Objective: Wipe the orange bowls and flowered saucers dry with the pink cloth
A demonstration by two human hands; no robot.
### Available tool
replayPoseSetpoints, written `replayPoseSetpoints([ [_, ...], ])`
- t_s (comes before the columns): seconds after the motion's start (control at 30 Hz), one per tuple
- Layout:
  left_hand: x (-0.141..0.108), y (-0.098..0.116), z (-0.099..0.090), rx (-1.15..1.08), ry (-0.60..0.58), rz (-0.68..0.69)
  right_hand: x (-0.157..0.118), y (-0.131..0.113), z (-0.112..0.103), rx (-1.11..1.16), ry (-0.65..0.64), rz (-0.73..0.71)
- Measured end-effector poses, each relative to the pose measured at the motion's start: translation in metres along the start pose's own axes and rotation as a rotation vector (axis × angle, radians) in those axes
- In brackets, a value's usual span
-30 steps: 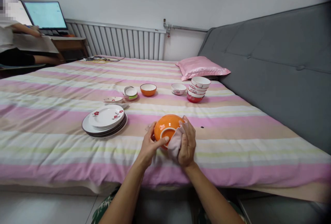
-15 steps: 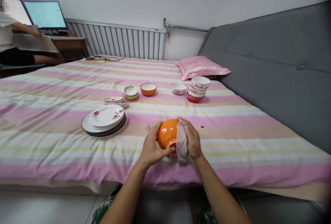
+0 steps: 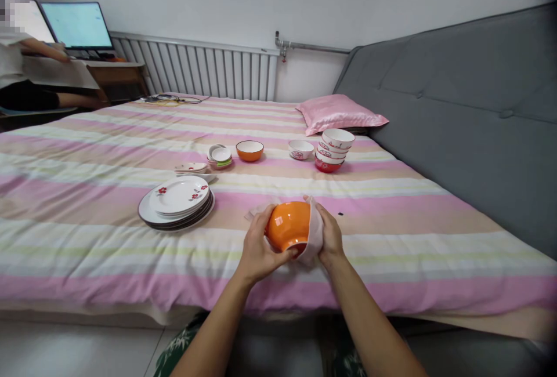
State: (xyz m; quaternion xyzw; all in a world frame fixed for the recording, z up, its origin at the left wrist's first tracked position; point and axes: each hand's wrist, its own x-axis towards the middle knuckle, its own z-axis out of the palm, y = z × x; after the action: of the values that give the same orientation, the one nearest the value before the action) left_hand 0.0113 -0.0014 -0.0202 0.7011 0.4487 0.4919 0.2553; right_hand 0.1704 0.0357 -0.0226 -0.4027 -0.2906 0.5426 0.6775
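Note:
An orange bowl (image 3: 289, 224) is held tilted above the front part of the striped bed, its outside and foot showing. My left hand (image 3: 260, 249) grips its left side, thumb near the foot. On the right, my right hand (image 3: 329, 233) is closed on a pale pink cloth (image 3: 315, 232) pressed against the bowl's side; some of its fingers are hidden behind. More cloth shows behind the bowl at the left. A stack of plates (image 3: 179, 196) lies to the left of my hands.
Farther back are small dishes (image 3: 220, 155), another orange bowl (image 3: 249, 151), a white bowl (image 3: 300, 149) and a stack of bowls (image 3: 331, 153). A pink pillow (image 3: 339, 112) lies by the grey headboard (image 3: 461, 93). A person sits at the far-left desk.
The orange bowl has turned slightly and shifted a little right. My right hand and the cloth have moved slightly right around its side.

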Motion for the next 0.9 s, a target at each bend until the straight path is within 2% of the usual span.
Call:
replayPoseSetpoints([
  [0.1,0.000,-0.004,0.001,-0.088,0.011,-0.060,0.003,0.001,-0.003,-0.169,0.075,-0.141],
  [0.27,0.001,-0.006,0.002,-0.225,0.025,-0.186,0.002,-0.004,-0.011,-0.654,0.331,-0.651],
  [0.33,0.002,-0.006,0.002,-0.251,0.032,-0.202,0.000,-0.006,-0.011,-0.691,0.342,-0.712],
  [0.47,0.002,-0.006,0.001,-0.267,0.039,-0.213,-0.004,-0.006,-0.010,-0.538,0.209,-0.538],
  [0.6,0.003,-0.004,0.001,-0.355,0.064,-0.278,-0.007,-0.008,-0.012,-0.477,0.025,-0.548],
  [0.67,0.005,-0.003,0.000,-0.404,0.090,-0.330,-0.008,-0.009,-0.012,-0.447,-0.099,-0.503],
  [0.77,0.007,-0.001,-0.001,-0.474,0.144,-0.413,-0.007,-0.007,-0.010,-0.319,-0.227,-0.344],
  [0.9,0.010,0.007,-0.005,-0.673,0.141,-0.475,-0.003,-0.002,-0.007,-0.046,-0.275,-0.095],
])
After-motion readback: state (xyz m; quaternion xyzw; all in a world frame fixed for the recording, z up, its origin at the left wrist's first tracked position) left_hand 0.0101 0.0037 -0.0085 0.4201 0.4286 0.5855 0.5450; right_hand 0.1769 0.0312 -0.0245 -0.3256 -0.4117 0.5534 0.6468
